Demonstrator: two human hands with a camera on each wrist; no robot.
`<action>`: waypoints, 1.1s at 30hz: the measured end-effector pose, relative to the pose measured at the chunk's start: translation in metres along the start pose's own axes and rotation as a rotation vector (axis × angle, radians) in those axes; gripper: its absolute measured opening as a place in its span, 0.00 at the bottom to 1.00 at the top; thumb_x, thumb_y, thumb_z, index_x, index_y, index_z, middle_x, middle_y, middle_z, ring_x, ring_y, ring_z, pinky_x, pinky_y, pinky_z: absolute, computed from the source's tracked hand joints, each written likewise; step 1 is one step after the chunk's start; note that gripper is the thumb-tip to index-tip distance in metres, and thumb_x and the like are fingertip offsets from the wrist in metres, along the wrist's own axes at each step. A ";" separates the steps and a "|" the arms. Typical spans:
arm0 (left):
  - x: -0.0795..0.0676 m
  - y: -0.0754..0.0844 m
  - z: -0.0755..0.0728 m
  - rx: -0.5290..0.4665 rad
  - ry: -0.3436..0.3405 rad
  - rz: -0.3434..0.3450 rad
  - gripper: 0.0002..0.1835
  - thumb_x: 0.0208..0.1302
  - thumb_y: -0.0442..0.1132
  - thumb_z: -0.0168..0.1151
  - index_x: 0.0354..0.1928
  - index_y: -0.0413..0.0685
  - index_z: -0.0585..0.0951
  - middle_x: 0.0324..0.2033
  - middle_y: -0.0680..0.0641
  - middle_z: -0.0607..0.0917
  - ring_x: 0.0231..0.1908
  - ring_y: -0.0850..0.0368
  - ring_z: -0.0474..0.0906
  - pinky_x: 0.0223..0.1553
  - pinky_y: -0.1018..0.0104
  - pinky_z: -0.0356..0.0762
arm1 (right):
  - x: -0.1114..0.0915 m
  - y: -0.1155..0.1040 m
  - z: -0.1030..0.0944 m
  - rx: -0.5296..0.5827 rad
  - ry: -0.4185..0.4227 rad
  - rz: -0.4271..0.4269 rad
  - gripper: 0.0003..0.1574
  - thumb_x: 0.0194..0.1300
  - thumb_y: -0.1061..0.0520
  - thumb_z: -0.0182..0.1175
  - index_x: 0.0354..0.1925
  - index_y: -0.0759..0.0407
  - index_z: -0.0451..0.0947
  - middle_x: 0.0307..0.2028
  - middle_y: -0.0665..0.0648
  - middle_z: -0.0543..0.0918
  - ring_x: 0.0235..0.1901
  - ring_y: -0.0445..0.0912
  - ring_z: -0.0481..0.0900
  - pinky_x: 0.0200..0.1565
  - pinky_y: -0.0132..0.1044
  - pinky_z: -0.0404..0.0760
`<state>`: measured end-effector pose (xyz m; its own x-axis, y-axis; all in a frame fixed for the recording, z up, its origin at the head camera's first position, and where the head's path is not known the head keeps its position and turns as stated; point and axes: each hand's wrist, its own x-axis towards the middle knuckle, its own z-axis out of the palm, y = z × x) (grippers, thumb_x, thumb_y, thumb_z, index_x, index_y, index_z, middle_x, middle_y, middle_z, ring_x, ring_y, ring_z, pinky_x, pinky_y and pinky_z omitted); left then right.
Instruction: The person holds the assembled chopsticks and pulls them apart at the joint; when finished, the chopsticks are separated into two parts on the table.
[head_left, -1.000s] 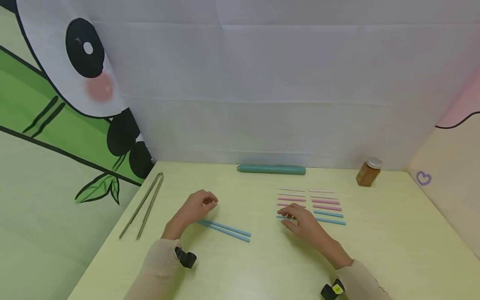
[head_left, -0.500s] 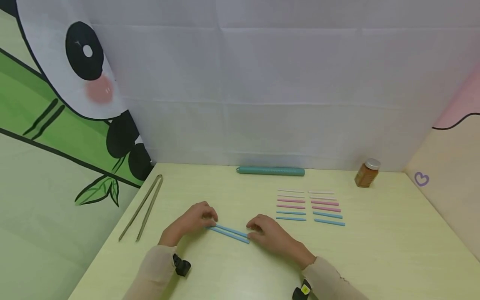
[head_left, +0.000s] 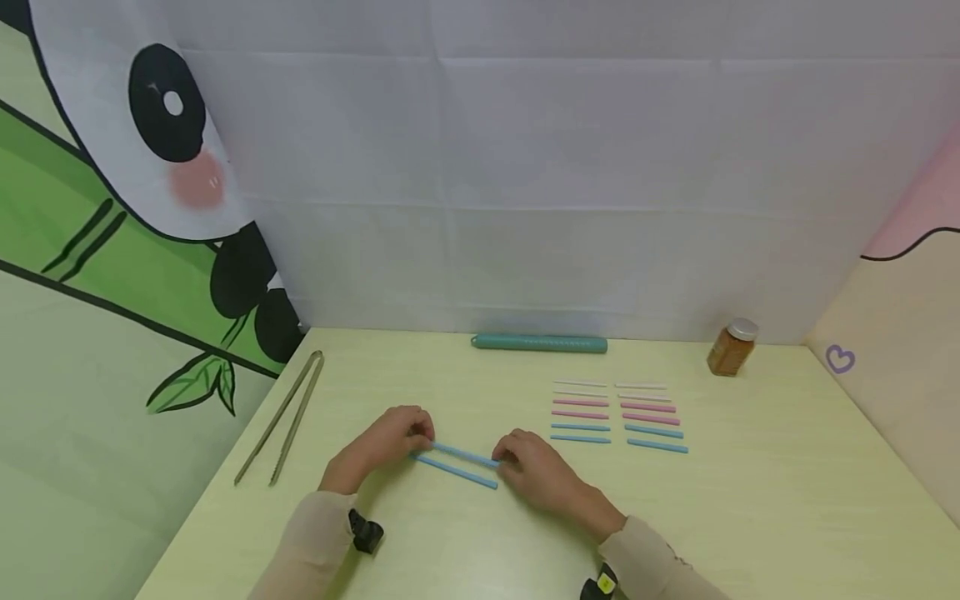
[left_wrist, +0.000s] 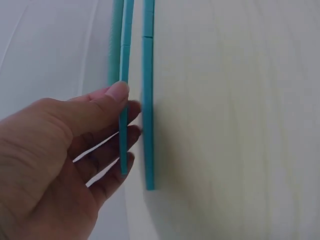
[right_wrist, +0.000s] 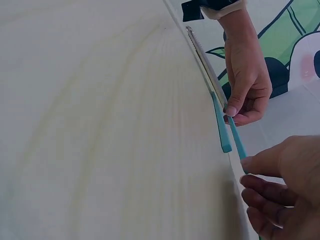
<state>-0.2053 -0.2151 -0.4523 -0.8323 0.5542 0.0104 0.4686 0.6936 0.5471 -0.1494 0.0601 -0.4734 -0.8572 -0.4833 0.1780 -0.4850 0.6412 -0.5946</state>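
Between thumb and fingers my left hand [head_left: 390, 437] pinches a long, thin blue stick [left_wrist: 123, 145] near its left end. My right hand [head_left: 540, 471] pinches the other end of that stick, seen also in the right wrist view. Its surface carries a fine crosswise seam. A second blue stick [head_left: 459, 472] of similar look lies on the table just nearer to the person, parallel and a small gap away. Off to the right, shorter blue sticks [head_left: 581, 439], pink sticks [head_left: 581, 415] and thin white sticks [head_left: 581, 384] lie in two columns of rows.
Metal tongs [head_left: 297, 418] lie at the table's left edge. A green cylinder [head_left: 540, 343] lies along the back, by the white backdrop [head_left: 525, 167]. A brown-filled jar [head_left: 731, 352] with a silver lid stands at the back right.
My right hand has come left from the short sticks to the long blue ones. The far blue stick is now pinched at both ends and parted slightly from the near one.
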 end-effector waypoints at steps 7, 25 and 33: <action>0.003 0.025 -0.006 0.051 0.025 0.056 0.04 0.63 0.33 0.61 0.37 0.47 0.83 0.32 0.54 0.80 0.34 0.62 0.75 0.37 0.68 0.75 | 0.006 -0.006 -0.018 0.099 0.033 0.042 0.08 0.68 0.60 0.57 0.45 0.55 0.79 0.36 0.46 0.80 0.34 0.39 0.74 0.39 0.31 0.77; 0.027 0.079 0.006 0.017 -0.009 0.166 0.03 0.65 0.36 0.60 0.38 0.47 0.81 0.34 0.53 0.79 0.34 0.63 0.75 0.38 0.70 0.75 | 0.010 -0.016 -0.036 0.032 0.075 0.000 0.04 0.68 0.56 0.59 0.40 0.54 0.79 0.37 0.47 0.80 0.35 0.39 0.75 0.38 0.32 0.77; 0.029 0.080 0.010 0.021 0.023 0.176 0.03 0.66 0.37 0.60 0.36 0.47 0.80 0.33 0.54 0.79 0.33 0.63 0.75 0.37 0.70 0.75 | 0.009 -0.012 -0.039 0.024 0.059 -0.007 0.04 0.69 0.56 0.58 0.40 0.55 0.77 0.35 0.48 0.78 0.31 0.39 0.71 0.35 0.30 0.74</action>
<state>-0.1892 -0.1387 -0.4164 -0.7434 0.6573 0.1235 0.6134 0.5965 0.5176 -0.1577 0.0712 -0.4341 -0.8630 -0.4509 0.2277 -0.4871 0.6234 -0.6116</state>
